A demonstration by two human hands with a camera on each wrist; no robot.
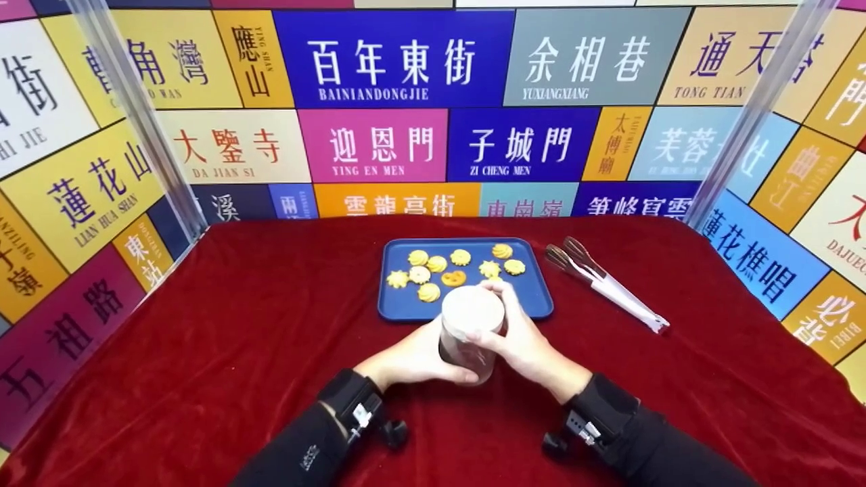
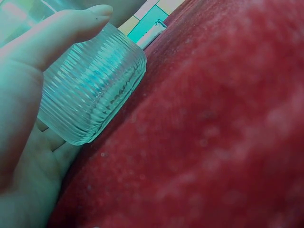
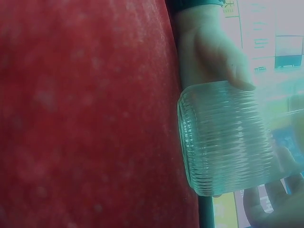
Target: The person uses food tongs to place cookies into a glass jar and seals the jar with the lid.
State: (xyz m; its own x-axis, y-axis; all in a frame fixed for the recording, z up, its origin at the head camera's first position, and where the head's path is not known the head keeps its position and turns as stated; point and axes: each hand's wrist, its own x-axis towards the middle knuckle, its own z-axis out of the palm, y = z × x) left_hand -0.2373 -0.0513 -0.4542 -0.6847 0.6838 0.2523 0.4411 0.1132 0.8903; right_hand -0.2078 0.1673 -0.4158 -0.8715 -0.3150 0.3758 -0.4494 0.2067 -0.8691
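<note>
A clear ribbed jar (image 1: 479,363) with a white lid (image 1: 473,310) stands upright at the middle front of the table. My left hand (image 1: 416,353) grips its body, thumb across the near side. Around the lid curl the fingers of my right hand (image 1: 526,341), the thumb at its near edge. The left wrist view shows the ribbed lower wall of the jar (image 2: 95,85) close over the red cloth, with the palm behind it. From the right wrist, the jar (image 3: 225,137) appears sideways, held between both hands. Right behind it lies a blue tray (image 1: 396,310) of cookies (image 1: 429,292).
Several yellow piped cookies and a pretzel-shaped one (image 1: 453,278) are spread over the tray. To the right of the tray lie tongs (image 1: 612,287) with white handles and brown tips. Red cloth (image 1: 270,291) covers the table, and colourful sign panels (image 1: 379,145) rise behind it.
</note>
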